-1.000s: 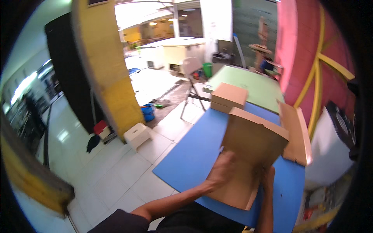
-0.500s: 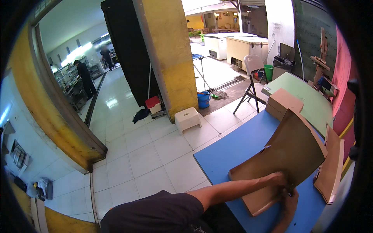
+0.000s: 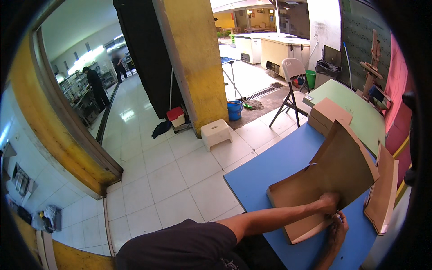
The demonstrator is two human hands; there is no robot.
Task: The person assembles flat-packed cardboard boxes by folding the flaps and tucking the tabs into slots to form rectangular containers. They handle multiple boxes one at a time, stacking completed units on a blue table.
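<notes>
One open cardboard box fills the right half of the head view, standing near the person on a blue surface, its tray toward the near side and its lid raised and bowed toward the far right. The left hand reaches across the tray to the near right corner, fingers curled; whether they grip the board cannot be told. The right hand is at the outside of that corner, fingers drawn narrow and touching the board's edge, though a pinch cannot be confirmed. Another cardboard piece with folded-up edges lies to the right, just beside the lid. At the far end sits a low stack of closed cardboard boxes, next to a pale green table.

The open box looks light and dry, with little slip. Its panels seem stiff when flat yet springy enough to bow, as the lid does; creases and corner tabs are likely the parts that tear or crumple. The folded side walls and corners look the best places to take hold, rather than the middle of the lid.

Both hands cover most of the near right corner, and a small pale bit at the right fingertips is too small to identify. The lid's outer face is hidden, and the right forearm is cut off by the lower edge.
</notes>
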